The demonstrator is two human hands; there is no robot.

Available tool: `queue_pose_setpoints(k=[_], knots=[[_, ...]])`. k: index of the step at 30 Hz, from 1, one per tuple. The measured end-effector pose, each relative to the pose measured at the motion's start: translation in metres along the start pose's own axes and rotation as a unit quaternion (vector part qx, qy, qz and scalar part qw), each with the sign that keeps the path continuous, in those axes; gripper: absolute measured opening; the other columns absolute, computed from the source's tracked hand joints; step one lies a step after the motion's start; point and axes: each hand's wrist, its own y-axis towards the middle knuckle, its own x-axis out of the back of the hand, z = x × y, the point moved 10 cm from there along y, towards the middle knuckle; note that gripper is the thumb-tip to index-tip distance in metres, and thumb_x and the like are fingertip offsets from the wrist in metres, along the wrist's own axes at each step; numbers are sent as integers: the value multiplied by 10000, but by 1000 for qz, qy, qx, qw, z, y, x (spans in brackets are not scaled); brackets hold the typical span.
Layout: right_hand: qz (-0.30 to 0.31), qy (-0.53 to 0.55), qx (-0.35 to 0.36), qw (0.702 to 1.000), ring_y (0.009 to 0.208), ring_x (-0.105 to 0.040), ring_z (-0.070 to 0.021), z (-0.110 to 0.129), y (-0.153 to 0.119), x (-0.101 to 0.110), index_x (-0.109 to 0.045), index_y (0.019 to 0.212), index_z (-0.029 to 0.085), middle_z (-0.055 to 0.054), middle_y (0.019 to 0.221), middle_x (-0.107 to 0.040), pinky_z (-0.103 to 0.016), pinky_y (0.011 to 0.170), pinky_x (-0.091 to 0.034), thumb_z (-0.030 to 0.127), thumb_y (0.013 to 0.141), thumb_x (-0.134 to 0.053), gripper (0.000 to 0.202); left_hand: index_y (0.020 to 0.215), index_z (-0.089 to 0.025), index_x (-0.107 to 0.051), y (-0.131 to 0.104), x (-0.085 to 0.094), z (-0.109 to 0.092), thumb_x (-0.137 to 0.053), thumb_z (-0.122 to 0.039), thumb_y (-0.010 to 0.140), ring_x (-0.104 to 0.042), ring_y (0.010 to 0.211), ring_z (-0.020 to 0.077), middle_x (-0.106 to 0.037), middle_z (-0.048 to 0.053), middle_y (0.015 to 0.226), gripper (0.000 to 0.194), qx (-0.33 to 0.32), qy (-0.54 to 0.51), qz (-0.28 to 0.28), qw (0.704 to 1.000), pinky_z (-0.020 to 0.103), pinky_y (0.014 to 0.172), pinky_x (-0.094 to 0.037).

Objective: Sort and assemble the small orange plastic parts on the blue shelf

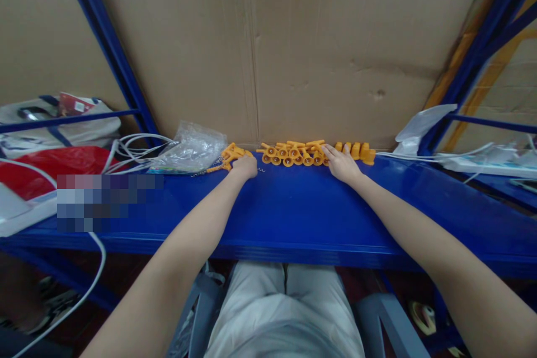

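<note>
My left hand point(245, 166) is at the back of the blue table, its fingers curled closed beside a loose group of orange plastic pieces point(230, 152) with thin metal chains. What lies inside its fingers is hidden. To its right, small orange funnel-shaped pieces point(293, 153) lie stacked in rows, their round ends facing me. My right hand point(343, 164) rests at the right end of this stack with fingers stretched forward and touching the pieces. Just beyond that hand stand several orange blocky pieces point(358, 151) in a line.
A cardboard sheet point(314, 56) stands behind the blue table point(293, 212). Clear plastic bags point(191, 148), white cables point(134, 142) and a red bag point(62, 165) are on the left. A white plastic object point(419, 128) and a power strip point(482, 163) are on the right.
</note>
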Motion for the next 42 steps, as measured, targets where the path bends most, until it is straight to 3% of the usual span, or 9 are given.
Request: queue_pose_setpoints(k=[6,11,17,23,27,31,35,42], knots=[[3,57,-22,998,1443,-485,-393,-3,-1,-6,-326,1649,177,-180,1651,-390,-702,1184,-307,160,916,-411,738,1343,-78,-668,-3,2,-7,-552,-136,856,-656,1255,370,-662,285,1356,504,3,4,2,1000,431,990,-554],[26,101,-24,994,1486,-427,-400,-3,-2,-17,-190,1687,176,-190,1708,-249,-691,1142,-384,182,876,-459,855,1305,-84,-684,-8,5,-20,-539,-140,853,-667,1238,353,-686,263,1331,478,-34,8,12,999,406,976,-557],[69,102,-40,992,1544,-328,-385,-2,-2,-23,-89,1697,172,-184,1728,-175,-675,1156,-376,217,885,-482,903,1298,-107,-699,-14,10,-29,-556,-134,849,-673,1238,352,-699,238,1327,471,-56,6,3,998,416,993,-565],[88,126,-54,987,1570,-264,-379,-2,-2,-22,-72,1700,214,-143,1737,-160,-715,1172,-317,230,901,-482,898,1286,-118,-703,-19,11,-34,-498,-126,919,-655,1273,301,-693,193,1358,421,-69,21,20,997,321,1020,-537],[98,121,-59,986,1577,-245,-373,-3,-3,-23,-113,1698,206,-135,1736,-182,-702,1190,-300,238,899,-483,881,1235,-118,-726,-22,12,-46,-484,-124,945,-678,1235,300,-725,192,1293,379,-117,19,13,993,327,1012,-534],[82,129,-49,987,1557,-299,-378,-5,0,-20,-199,1688,224,-128,1710,-278,-717,1176,-320,186,874,-464,856,1167,-132,-748,-21,12,-55,-481,-137,947,-702,1180,286,-749,172,1242,347,-152,13,-2,988,306,952,-544],[54,128,-86,987,1534,-357,-365,-28,5,-9,-302,1661,231,-121,1662,-392,-719,1198,-273,167,876,-418,796,1093,-146,-769,-17,10,-58,-496,-142,924,-722,1116,265,-775,145,1171,321,-174,1,-6,985,280,903,-543],[66,37,-254,964,1572,-254,-381,-99,-25,8,-302,1642,139,-166,1708,-277,-763,1197,-180,256,911,-395,746,1008,-137,-774,-13,7,-62,-514,-130,888,-730,1060,283,-784,153,1114,286,-199,-10,-17,980,302,862,-536]])
